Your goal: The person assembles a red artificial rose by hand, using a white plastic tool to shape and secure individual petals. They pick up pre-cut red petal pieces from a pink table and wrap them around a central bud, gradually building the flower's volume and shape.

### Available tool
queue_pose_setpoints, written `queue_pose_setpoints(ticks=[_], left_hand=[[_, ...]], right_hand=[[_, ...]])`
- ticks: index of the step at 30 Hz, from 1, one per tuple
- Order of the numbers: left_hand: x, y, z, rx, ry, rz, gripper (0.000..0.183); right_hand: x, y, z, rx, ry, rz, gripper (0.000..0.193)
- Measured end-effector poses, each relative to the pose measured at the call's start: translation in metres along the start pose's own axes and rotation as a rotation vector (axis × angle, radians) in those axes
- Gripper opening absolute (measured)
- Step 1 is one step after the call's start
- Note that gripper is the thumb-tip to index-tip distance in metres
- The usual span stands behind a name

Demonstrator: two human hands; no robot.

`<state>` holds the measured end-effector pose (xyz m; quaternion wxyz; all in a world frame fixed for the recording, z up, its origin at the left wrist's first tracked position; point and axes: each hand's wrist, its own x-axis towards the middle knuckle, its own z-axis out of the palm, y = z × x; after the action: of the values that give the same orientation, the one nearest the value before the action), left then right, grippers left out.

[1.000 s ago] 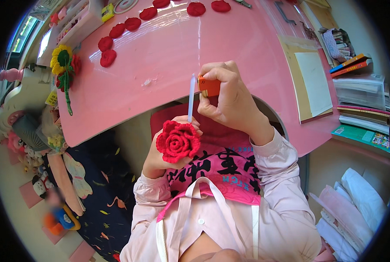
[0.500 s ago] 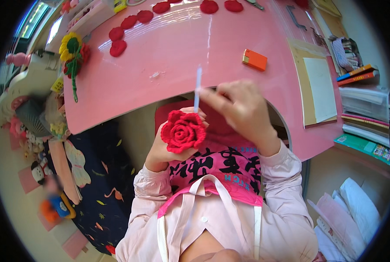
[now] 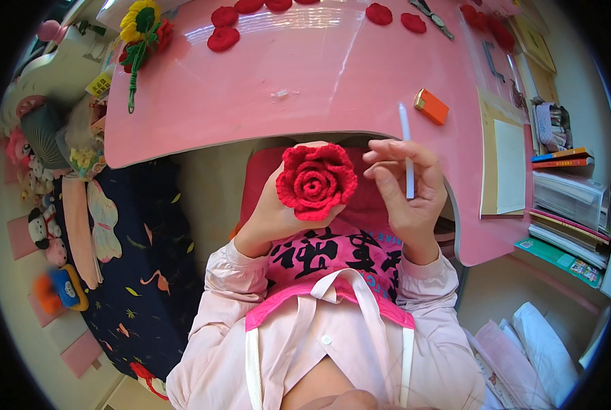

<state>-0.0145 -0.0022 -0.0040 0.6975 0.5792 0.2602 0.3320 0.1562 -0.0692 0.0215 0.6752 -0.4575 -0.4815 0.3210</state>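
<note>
Holding a red crocheted rose [image 3: 315,179] up in front of the chest, the left hand [image 3: 278,215] wraps it from behind and below, fingers closed around its base, bloom facing the camera. Right hand [image 3: 406,195] is next to it, palm toward the camera, thumb and fingers pinched narrow on a thin white stick [image 3: 406,152] that stands nearly upright.

Changed: a second ago the right hand was up at the desk edge with the stick and the orange lighter [image 3: 431,106] together. Half a second ago the lighter already lay on the pink desk [image 3: 333,75], and the hand was just above the rose. Now both hands are lower and closer to the body, rose and stick side by side, near but apart. Lighter sits alone on the desk, well clear of the hands. My read: the lighter step looks finished and the stick is being brought to the rose.

Surface: glossy pink desk with a curved front edge. Flat red crochet petals [image 3: 223,38] run along the far side, a crocheted sunflower with green stem [image 3: 138,27] lies at the far left corner, and a tan notepad [image 3: 505,164] lies to the right.

Room: stacked books [image 3: 565,198] on the right, plush toys [image 3: 42,225] and a dark patterned cloth [image 3: 127,273] on the left. The person wears a pale pink shirt over a pink printed apron.
</note>
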Motion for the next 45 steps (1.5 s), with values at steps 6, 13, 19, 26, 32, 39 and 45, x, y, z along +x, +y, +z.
queue_pose_setpoints(ticks=[6,13,19,26,32,39,45], left_hand=[[0.000,0.005,0.000,-0.024,0.015,0.108,0.071],[-0.003,0.001,-0.013,-0.228,-0.065,-0.020,0.067],[-0.001,-0.006,-0.013,-1.011,-0.180,-0.105,0.070],[0.000,-0.007,-0.011,-1.186,-0.240,-0.086,0.074],[0.002,-0.001,-0.004,-1.037,-0.121,-0.126,0.077],[0.000,0.005,0.002,-0.796,0.031,-0.155,0.077],[0.001,0.005,0.008,-0.661,0.080,-0.076,0.078]], right_hand=[[0.004,-0.007,0.019,0.121,-0.127,0.061,0.034],[-0.003,-0.006,0.012,0.282,-0.122,-0.067,0.045],[-0.015,-0.005,0.028,0.405,-0.012,0.004,0.032],[-0.011,-0.002,0.025,0.422,-0.028,-0.061,0.021],[-0.010,-0.003,0.031,0.429,-0.061,-0.105,0.016],[-0.008,0.005,0.039,0.435,-0.098,-0.128,0.015],[-0.009,0.013,0.037,0.373,-0.065,-0.229,0.018]])
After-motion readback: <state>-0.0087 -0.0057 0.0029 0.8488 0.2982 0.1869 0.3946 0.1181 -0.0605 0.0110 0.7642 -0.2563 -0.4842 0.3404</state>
